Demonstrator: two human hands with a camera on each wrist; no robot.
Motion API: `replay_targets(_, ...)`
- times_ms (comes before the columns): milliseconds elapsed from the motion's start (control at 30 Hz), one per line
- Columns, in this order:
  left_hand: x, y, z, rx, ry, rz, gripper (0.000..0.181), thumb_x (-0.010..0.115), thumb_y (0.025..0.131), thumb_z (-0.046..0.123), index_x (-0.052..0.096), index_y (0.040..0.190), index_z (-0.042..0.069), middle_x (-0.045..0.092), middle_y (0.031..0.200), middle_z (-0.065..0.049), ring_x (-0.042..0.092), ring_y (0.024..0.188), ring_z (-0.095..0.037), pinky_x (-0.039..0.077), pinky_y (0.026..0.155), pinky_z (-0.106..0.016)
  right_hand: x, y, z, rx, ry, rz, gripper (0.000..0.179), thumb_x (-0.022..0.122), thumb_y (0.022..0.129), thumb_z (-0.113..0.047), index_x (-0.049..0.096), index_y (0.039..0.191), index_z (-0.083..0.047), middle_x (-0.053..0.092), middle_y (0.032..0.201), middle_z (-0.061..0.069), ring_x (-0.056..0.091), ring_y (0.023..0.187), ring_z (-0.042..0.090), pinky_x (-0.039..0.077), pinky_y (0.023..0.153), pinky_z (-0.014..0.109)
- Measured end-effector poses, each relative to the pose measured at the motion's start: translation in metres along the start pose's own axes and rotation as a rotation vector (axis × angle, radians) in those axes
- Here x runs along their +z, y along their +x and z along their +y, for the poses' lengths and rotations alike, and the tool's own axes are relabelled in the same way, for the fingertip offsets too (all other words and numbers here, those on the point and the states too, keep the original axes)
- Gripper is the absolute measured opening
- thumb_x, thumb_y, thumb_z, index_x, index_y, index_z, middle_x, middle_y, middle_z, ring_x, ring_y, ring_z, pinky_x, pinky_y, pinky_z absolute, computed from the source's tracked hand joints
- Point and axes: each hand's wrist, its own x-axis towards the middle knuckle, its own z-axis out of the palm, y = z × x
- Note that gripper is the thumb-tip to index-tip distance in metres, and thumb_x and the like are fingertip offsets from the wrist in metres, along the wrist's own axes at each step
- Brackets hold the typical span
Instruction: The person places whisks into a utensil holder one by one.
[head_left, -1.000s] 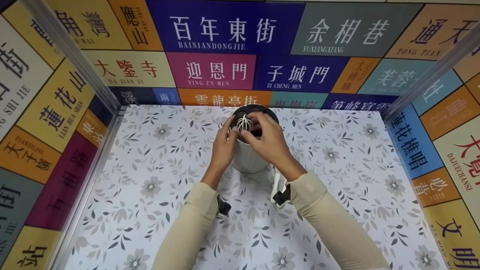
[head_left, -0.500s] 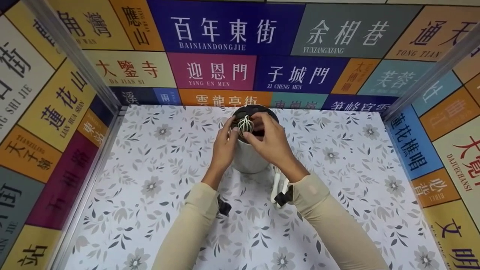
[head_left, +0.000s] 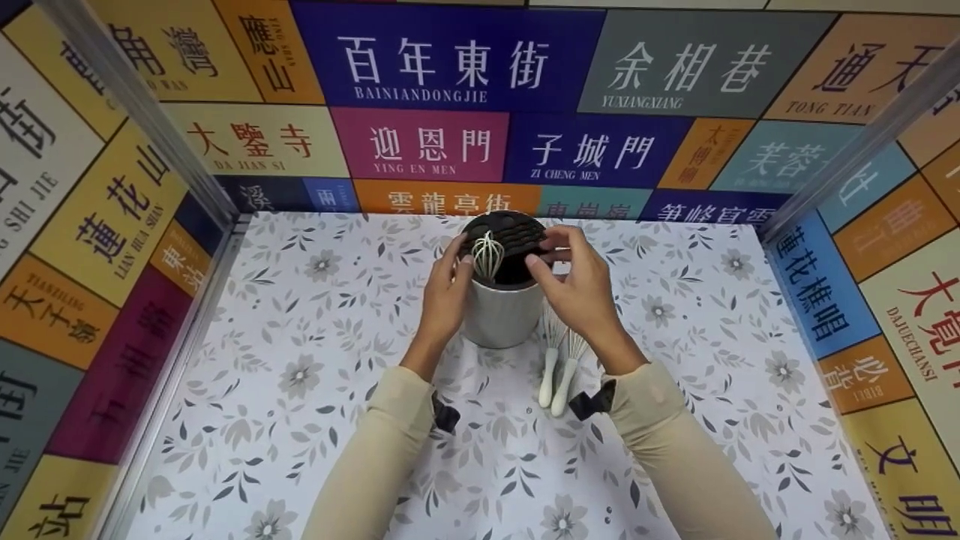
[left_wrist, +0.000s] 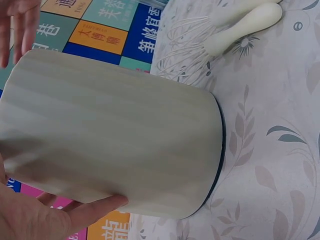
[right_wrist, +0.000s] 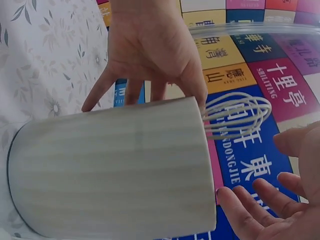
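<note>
A light grey cylindrical utensil holder (head_left: 501, 315) stands upright at the back of the table, with a dark ridged interior (head_left: 506, 229). One whisk (head_left: 488, 256) stands in it, wire head up above the rim and handle hidden inside. My left hand (head_left: 445, 294) rests against the holder's left side; in the right wrist view its fingers lie spread along the wall. At the right of the rim is my right hand (head_left: 581, 281), fingers loosely bent and holding nothing. Two pale-handled whisks, a left one (head_left: 549, 375) and a right one (head_left: 565, 384), lie on the table beside the holder.
The table (head_left: 300, 435) has a white cover printed with grey leaves and flowers. Close behind the holder rises a back panel (head_left: 420, 142) of coloured signs. Similar panels flank the table, meeting it at metal posts.
My right hand has let go of the upright whisk and moved right to the holder's rim. The whisk's wire head and the two whisks on the table now show more fully.
</note>
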Motion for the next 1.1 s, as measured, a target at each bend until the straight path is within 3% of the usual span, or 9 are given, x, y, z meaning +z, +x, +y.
replay_targets(267, 0.001, 0.000, 0.001, 0.006, 0.001, 0.002, 0.047, 0.043, 0.107, 0.044, 0.044, 0.154, 0.037, 0.055, 0.141, -0.007, 0.052, 0.125, -0.022, 0.040, 0.111, -0.048, -0.012, -0.015, 0.034, 0.061, 0.001, 0.155, 0.039, 0.069, 0.097, -0.028, 0.055, 0.129, -0.011, 0.068, 0.113, 0.002, 0.067, 0.101, 0.013, 0.050, 0.074, 0.029)
replay_targets(500, 0.000, 0.001, 0.000, 0.010, 0.001, 0.000, 0.047, 0.043, 0.108, 0.045, 0.043, 0.154, 0.038, 0.055, 0.140, -0.008, 0.052, 0.124, -0.023, 0.041, 0.110, -0.048, -0.015, -0.033, 0.064, 0.138, -0.009, 0.175, 0.039, 0.067, 0.098, -0.028, 0.054, 0.130, -0.011, 0.069, 0.113, 0.004, 0.070, 0.096, 0.018, 0.055, 0.069, 0.021)
replay_targets(867, -0.001, 0.001, -0.001, 0.001, 0.004, 0.015, 0.047, 0.043, 0.108, 0.045, 0.043, 0.154, 0.037, 0.056, 0.138, -0.009, 0.053, 0.121, -0.024, 0.041, 0.108, -0.049, -0.001, -0.066, 0.111, 0.235, -0.124, 0.100, 0.038, 0.070, 0.093, -0.024, 0.055, 0.126, -0.009, 0.073, 0.101, 0.004, 0.071, 0.080, 0.020, 0.052, 0.067, 0.028)
replay_targets(1100, 0.000, 0.002, -0.002, 0.004, 0.006, 0.010, 0.047, 0.044, 0.107, 0.044, 0.044, 0.154, 0.037, 0.056, 0.135, -0.008, 0.053, 0.119, -0.023, 0.042, 0.107, -0.048, -0.004, -0.094, 0.141, 0.350, -0.158, -0.106, 0.050, 0.068, 0.097, -0.032, 0.048, 0.138, -0.011, 0.070, 0.104, 0.007, 0.069, 0.079, 0.017, 0.052, 0.064, 0.032)
